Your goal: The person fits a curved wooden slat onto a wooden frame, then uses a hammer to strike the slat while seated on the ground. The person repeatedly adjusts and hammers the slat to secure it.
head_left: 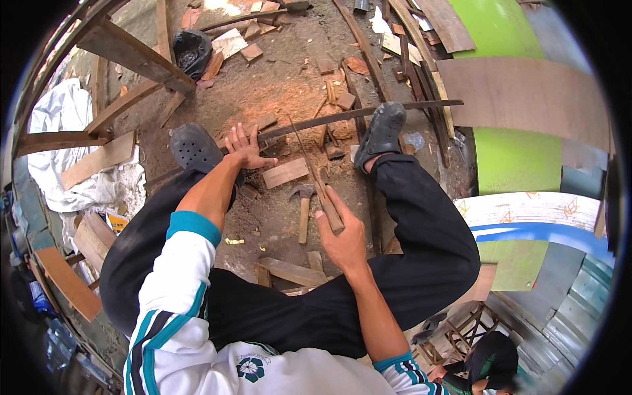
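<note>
My left hand (247, 148) reaches forward with fingers spread and rests on the near end of a long thin dark wooden strip (359, 114) that lies across the dirt. My right hand (342, 240) grips the wooden handle of a long narrow-bladed knife (308, 161); the blade points away from me toward the strip. Between my hands, a hammer (303, 201) with a wooden handle lies on the ground beside a small flat wood block (284, 172). My feet in dark clogs (194, 146) stand either side of these.
Sawdust, wood offcuts and planks litter the dirt ahead. A black bag (191, 51) lies at the far left and a white sheet (59, 118) under a wooden frame on the left. Green curved panels (513, 158) and boards stand right. Another person (487, 365) crouches at lower right.
</note>
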Motion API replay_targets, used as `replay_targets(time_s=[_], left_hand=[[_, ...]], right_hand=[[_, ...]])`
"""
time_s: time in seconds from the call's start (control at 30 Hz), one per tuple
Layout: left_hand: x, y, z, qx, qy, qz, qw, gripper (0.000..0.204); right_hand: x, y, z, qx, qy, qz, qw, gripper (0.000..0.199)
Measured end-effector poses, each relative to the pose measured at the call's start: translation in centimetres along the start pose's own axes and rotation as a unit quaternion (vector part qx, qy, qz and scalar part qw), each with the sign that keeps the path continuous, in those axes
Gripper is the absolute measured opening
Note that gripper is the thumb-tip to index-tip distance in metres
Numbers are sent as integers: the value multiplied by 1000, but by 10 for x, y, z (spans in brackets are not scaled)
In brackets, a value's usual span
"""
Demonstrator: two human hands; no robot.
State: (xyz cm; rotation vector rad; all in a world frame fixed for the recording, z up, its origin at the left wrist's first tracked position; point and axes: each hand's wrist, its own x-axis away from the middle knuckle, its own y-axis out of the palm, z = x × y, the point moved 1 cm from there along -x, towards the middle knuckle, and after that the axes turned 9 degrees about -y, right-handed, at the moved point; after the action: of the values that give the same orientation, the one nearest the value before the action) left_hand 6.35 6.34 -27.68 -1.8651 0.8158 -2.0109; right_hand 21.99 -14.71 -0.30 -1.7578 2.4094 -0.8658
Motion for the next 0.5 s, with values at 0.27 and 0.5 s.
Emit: replay_targets(time_s=[0.27,0.5], left_hand=[[4,-7,6,-6,11,-14,1000,144],[2,-2,2,6,14,-21,1000,145]], right_hand=[[-48,40,28,15,31,-4,999,55],[18,-3,13,1,-34,20,999,54]])
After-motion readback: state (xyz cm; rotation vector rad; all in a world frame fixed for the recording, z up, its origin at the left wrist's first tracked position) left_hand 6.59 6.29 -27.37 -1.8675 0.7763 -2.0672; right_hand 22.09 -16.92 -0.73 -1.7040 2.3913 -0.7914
